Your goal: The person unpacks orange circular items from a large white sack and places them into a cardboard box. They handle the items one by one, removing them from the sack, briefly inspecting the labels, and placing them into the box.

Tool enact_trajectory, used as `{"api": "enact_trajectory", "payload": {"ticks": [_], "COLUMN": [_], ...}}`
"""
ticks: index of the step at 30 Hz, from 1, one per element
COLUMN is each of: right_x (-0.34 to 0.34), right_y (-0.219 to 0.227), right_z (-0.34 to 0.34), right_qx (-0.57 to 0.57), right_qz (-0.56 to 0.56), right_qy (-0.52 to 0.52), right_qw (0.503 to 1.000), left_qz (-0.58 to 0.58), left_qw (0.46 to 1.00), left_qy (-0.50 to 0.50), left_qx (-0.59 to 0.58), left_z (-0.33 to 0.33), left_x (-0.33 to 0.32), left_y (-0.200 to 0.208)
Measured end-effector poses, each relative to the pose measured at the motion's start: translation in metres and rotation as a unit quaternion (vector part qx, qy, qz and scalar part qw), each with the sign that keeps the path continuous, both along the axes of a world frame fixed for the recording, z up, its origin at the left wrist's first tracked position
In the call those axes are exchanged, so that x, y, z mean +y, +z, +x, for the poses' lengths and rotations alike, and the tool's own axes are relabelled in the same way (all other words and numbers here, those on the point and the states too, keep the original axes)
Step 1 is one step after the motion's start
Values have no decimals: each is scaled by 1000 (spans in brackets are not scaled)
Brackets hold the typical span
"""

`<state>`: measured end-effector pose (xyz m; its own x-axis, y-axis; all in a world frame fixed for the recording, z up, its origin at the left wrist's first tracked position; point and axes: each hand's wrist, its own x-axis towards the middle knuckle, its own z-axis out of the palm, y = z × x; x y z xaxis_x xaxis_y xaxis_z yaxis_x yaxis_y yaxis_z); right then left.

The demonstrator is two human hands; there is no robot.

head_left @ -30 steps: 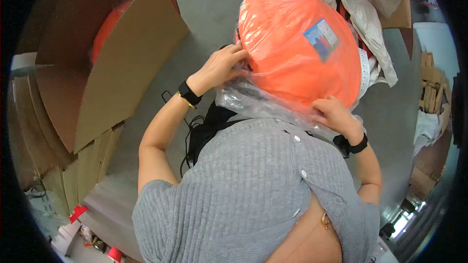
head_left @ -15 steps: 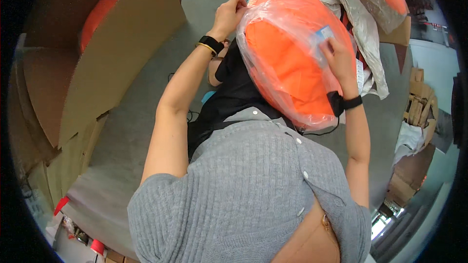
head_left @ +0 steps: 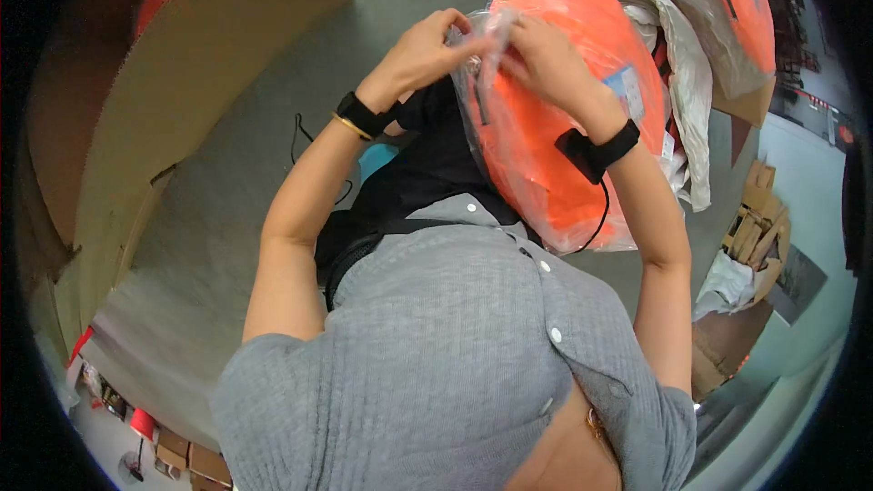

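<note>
A big, rounded orange bundle wrapped in a clear plastic bag [head_left: 536, 155] lies across my lap, with a blue-and-white label [head_left: 626, 91] on its right side. At the bundle's upper left, my left hand [head_left: 423, 55] has its fingers closed on the edge of the plastic. My right hand [head_left: 550, 64] is right beside it, fingers bent and pinching the gathered film. Between the two hands the plastic is bunched up. Black straps are on both wrists, and a small black device [head_left: 582, 155] with a cable is at my right wrist.
On the left stands a large open cardboard box [head_left: 218, 55] with something orange inside. A whitish woven sack [head_left: 688, 82] lies right of the bundle, near another bagged orange item [head_left: 741, 14] on a carton. Folded cardboard [head_left: 759, 218] leans farther right.
My right hand has moved from the label on the right side up and left to join my left hand. The plastic between them is now gathered.
</note>
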<state>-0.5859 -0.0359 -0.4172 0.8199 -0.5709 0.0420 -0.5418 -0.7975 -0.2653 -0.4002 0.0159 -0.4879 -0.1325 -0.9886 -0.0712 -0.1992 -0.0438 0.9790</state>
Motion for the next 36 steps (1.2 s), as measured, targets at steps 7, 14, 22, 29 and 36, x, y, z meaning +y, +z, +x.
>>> {"api": "enact_trajectory", "payload": {"ticks": [7,14,22,29,36], "right_x": [-15,12,5,-2,-2], "right_y": [10,38,17,15,13], "right_z": [11,40,9,0,-2], "right_qx": [7,226,130,78,40], "right_qz": [249,122,297,403,443], "right_qy": [-80,-24,-111,-95,-108], "right_qw": [965,966,939,907,889], "left_qz": [37,-138,154,149,168], "left_qw": [999,966,977,934,933], "left_qy": [-33,8,-52,-88,-112], "left_qx": [11,-220,136,313,298], "left_z": [0,-29,-18,-29,-18], "left_x": [24,44,40,35,34], "left_y": [-50,-48,-8,-47,-36]}}
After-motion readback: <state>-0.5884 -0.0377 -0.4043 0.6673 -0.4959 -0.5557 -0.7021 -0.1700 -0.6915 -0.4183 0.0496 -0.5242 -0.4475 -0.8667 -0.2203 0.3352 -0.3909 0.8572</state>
